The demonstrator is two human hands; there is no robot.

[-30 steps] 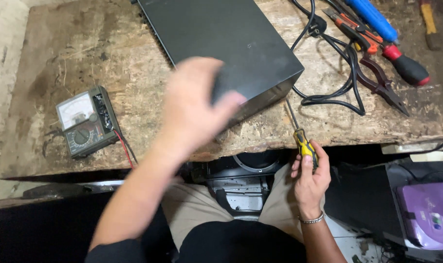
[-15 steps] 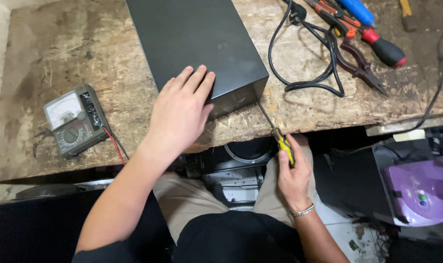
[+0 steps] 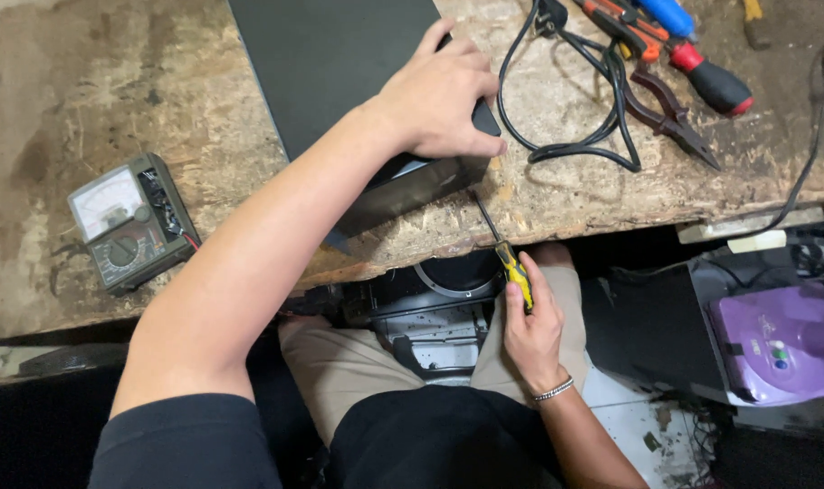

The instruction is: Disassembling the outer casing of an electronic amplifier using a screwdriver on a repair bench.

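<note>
**Bracing a black case at the bench edge**

Lying at the left of the frame, a grey-green analogue multimeter with a white dial face [image 3: 131,222] is seen flat on the worn, scarred wooden workbench [image 3: 86,100], with a red lead running from its lower right corner. Near the upper centre, a flat black rectangular metal case [image 3: 340,63] is set on the bench, its near corner close to the bench edge. The left hand [image 3: 439,95] is laid palm-down over that corner, fingers spread slightly and curled over the right edge. Just below it, a slim screwdriver with a yellow-and-black handle [image 3: 513,272] is gripped by the right hand [image 3: 534,330], fingers wrapped round the handle; its shaft is angled up-left, the tip meeting the front face of the case near the corner. A beaded bracelet is worn on that wrist. Further right, a looped black power cable [image 3: 570,145] is spread on the bench, touching dark pliers [image 3: 670,113], beside a red-and-black handled screwdriver [image 3: 711,81]. At the lower right, below bench level, a purple appliance [image 3: 779,340] is visible.
</note>
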